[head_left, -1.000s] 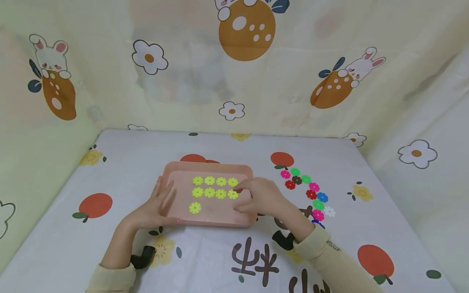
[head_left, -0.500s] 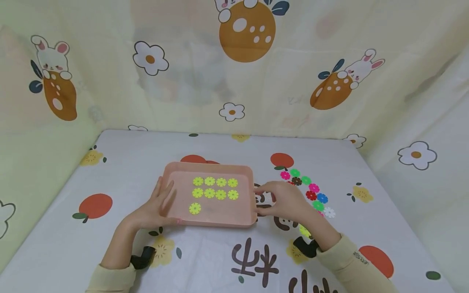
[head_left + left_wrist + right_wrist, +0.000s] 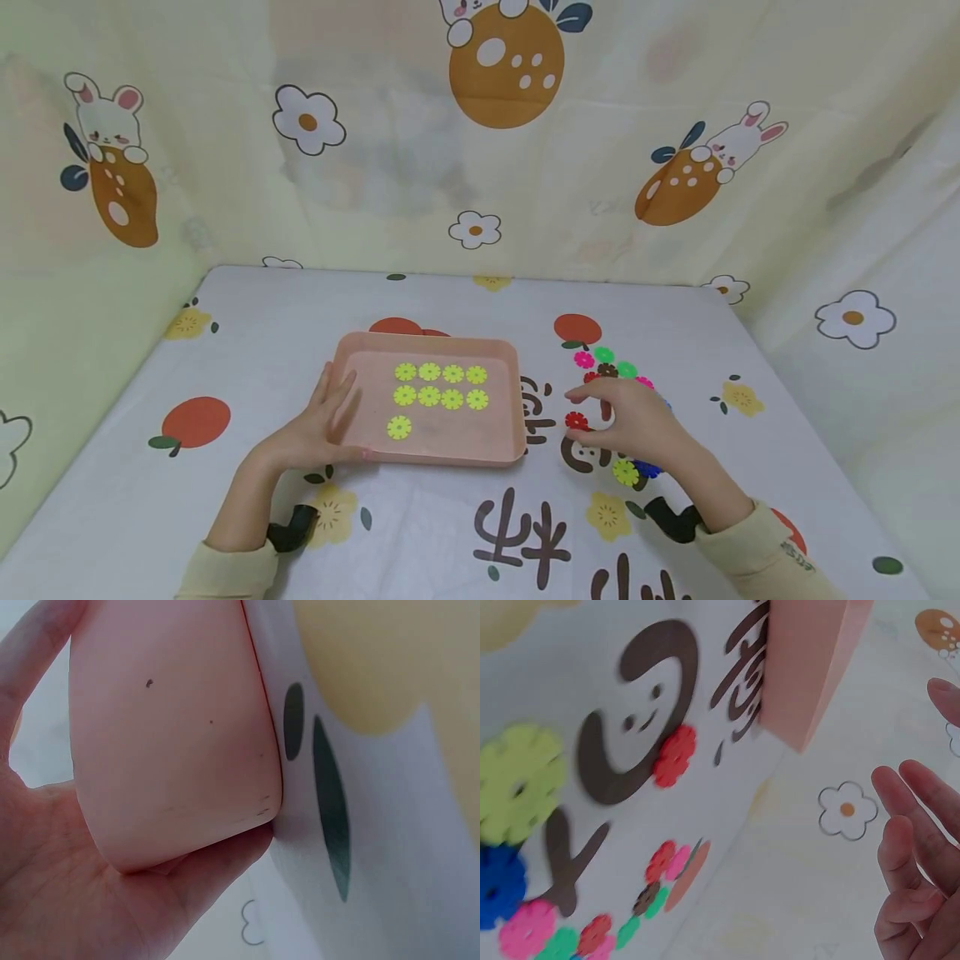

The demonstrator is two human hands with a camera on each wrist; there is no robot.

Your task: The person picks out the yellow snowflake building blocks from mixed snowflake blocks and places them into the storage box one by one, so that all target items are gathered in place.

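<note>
My left hand [image 3: 303, 433] holds the pink tray [image 3: 450, 440] by its left end, fingers on the side rim and thumb along the front edge. The left wrist view shows the tray's outer wall [image 3: 180, 750] between thumb and fingers. Inside the tray lie yellow flower-shaped discs [image 3: 429, 395], two rows and a single one in front. My right hand [image 3: 637, 421] is right of the tray with thumb and fingers spread apart, nothing between them. A red notched disc [image 3: 576, 420] lies by its thumb tip; the right wrist view shows this red disc [image 3: 675, 756] on the printed cloth.
Loose discs of several colours trail along the right of the tray, partly hidden by my right hand. Among them are a yellow disc [image 3: 626, 472], a green disc [image 3: 603, 355] and a pink disc [image 3: 584, 360]. A patterned curtain [image 3: 375, 183] stands behind the table.
My right hand has moved right, from over the tray's right side, past its edge, to the loose discs. The left hand, tray and discs inside it have stayed put.
</note>
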